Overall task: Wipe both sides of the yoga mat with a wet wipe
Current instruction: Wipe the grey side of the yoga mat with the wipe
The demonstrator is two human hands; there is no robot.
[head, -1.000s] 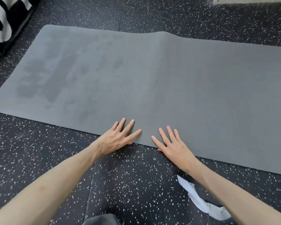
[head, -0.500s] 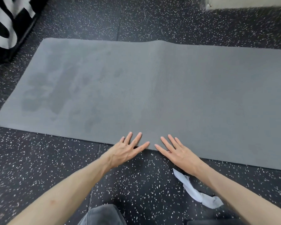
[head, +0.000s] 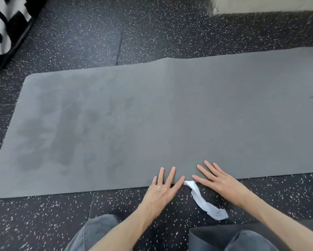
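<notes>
Single head-worn view, looking steeply down and forward — close over the floor point(head: 79, 33), wide-angle

- Both forearms bare to the bottom of the view, no sleeves showing
- Left hand point(head: 160, 190) and right hand point(head: 220, 180) without gloves, rings or watch
- Grey trousers point(head: 96, 230), loose and softly creased, over both knees

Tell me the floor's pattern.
Black floor flecked with white speckles, clearest in the head view.

Grey yoga mat point(head: 170, 115) with darker patches, white wet wipe point(head: 204, 201), black white-speckled floor point(head: 79, 33).
</notes>
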